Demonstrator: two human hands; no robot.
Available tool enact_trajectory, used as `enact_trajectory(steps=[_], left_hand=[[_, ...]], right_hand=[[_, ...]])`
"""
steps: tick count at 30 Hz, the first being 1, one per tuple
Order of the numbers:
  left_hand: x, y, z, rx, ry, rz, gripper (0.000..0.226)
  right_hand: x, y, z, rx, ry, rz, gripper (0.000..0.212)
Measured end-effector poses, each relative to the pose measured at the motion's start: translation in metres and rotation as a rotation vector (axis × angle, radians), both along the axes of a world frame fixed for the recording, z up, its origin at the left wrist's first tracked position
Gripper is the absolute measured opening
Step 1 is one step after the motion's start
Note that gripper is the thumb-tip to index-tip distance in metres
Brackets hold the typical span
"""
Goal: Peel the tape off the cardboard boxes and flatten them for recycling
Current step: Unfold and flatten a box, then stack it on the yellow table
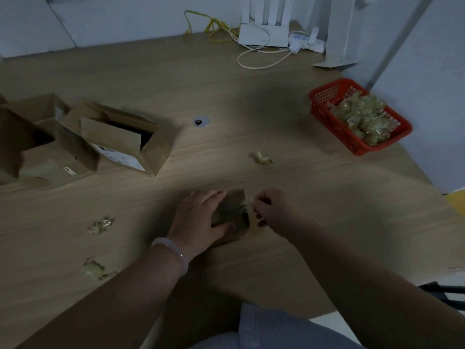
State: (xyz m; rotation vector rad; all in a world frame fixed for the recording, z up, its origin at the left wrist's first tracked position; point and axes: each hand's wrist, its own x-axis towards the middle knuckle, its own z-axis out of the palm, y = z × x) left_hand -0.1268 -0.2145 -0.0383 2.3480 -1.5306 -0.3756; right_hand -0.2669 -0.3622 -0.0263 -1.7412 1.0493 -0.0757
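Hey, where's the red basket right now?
In the head view, the red basket sits on the table's far right side, beyond the right hand, holding crumpled tape.

small box (236, 200) half hidden under left hand (198, 217); far-left box (15, 137) cut by edge

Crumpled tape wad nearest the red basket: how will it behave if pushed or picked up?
The tape wad is probably light, being small, loosely crumpled film. Its irregular shape suggests it would tumble, not roll. As peeled tape, it may stick when grasped.
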Motion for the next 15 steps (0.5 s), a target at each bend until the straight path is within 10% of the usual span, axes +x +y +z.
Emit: enact_trajectory(steps=[4,10,15], left_hand=[[0.001,0.001,0.0,-0.006,0.021,-0.006,0.079],[0.002,0.003,-0.001,-0.019,0.035,-0.01,0.081],[0.001,0.001,-0.003,-0.015,0.006,-0.011,0.08]], right_hand=[[0.004,0.003,-0.013,-0.13,-0.015,-0.116,0.018],[0.0,0.005,-0.015,0.468,-0.166,-0.316,0.012],[-0.001,0.01,-0.016,0.294,-0.124,-0.179,0.004]])
